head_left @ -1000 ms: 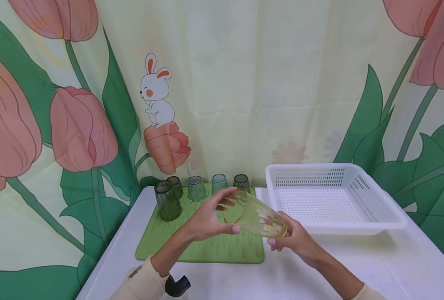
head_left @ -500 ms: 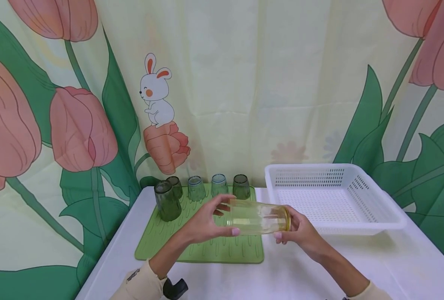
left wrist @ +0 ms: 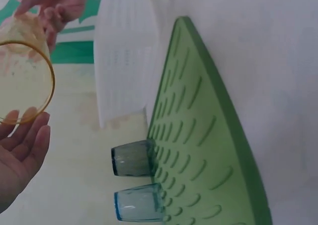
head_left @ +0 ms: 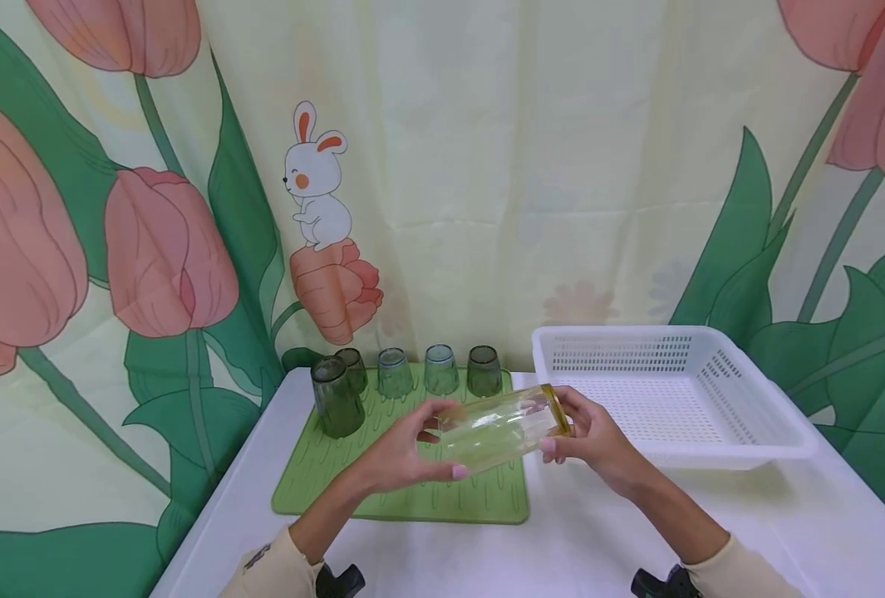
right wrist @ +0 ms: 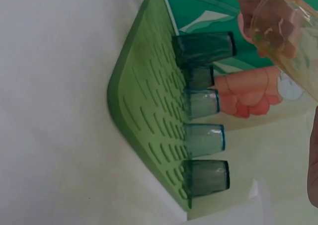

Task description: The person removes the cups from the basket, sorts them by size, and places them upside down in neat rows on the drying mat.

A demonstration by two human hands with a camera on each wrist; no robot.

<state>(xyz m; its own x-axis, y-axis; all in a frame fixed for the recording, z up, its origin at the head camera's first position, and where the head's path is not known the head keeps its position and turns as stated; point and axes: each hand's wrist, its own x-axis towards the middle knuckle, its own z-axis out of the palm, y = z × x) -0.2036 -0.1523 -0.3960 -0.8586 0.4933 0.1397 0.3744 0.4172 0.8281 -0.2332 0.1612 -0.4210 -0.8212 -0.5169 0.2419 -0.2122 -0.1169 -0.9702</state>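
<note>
A tall, clear yellow drinking glass (head_left: pixel 498 428) is held on its side above the green drying mat (head_left: pixel 322 490), its base tilted up to the right. My left hand (head_left: pixel 400 453) holds the mouth end, thumb in front and fingers behind; in the left wrist view its fingertips touch the amber rim (left wrist: pixel 52 81). My right hand (head_left: pixel 599 440) grips the base end between thumb and fingers. On the mat's left stands a tall dark green glass (head_left: pixel 337 399). Behind it a row of short glasses, including a bluish glass (head_left: pixel 440 371) and a dark grey glass (head_left: pixel 484 372), lines the back edge.
A white perforated plastic basket (head_left: pixel 674 453) stands right of the mat, with no glass visible in it. White cloth (head_left: pixel 562 531) covers the table. A curtain (head_left: pixel 487 166) printed with tulips and a rabbit hangs directly behind.
The yellow glass has turned: its mouth pointed up to the left, then it lay level, and now its base end is higher. Both hands keep holding its ends.
</note>
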